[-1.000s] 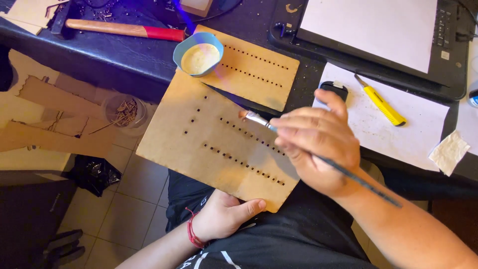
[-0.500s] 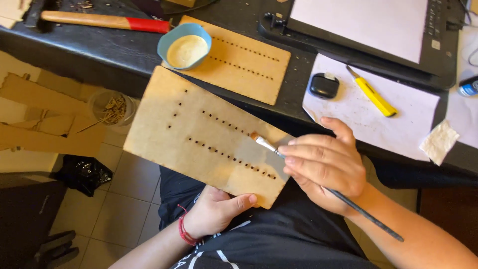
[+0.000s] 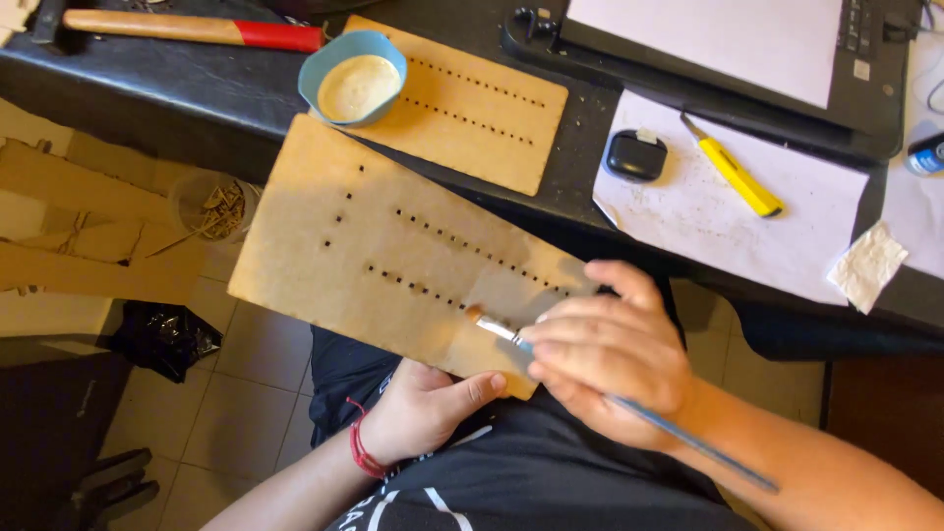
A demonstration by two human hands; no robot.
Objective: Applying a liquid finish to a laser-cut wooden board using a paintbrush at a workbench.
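A flat, matte brown board [image 3: 393,265] pierced with rows of small square holes lies slanted, its far edge on the black table [image 3: 177,88] and its near corner over the person's lap. The right hand [image 3: 605,359] pinches a thin blue-handled brush [image 3: 629,408], fingers closed around the shaft, bristle tip touching the board's near end. The left hand [image 3: 423,408] supports that corner from beneath, thumb pressed on the edge. Beyond sit a blue bowl [image 3: 352,77] of pale paste and a second perforated board [image 3: 462,103].
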